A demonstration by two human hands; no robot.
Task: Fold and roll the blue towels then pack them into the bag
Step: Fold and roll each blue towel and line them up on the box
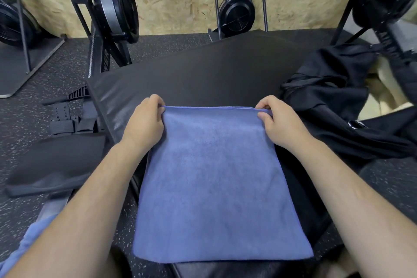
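Observation:
A blue towel lies flat and folded on a black padded mat in front of me. My left hand pinches its far left corner. At the far right corner my right hand pinches the layered edge between thumb and fingers. A black bag sits crumpled to the right of the towel, its opening showing a pale lining. More blue cloth shows at the lower left, partly hidden by my left forearm.
Rowing machines with black flywheels stand along the chipboard wall behind the mat. A rower seat and footplate straps lie on the speckled rubber floor at the left. Another machine frame rises behind the bag.

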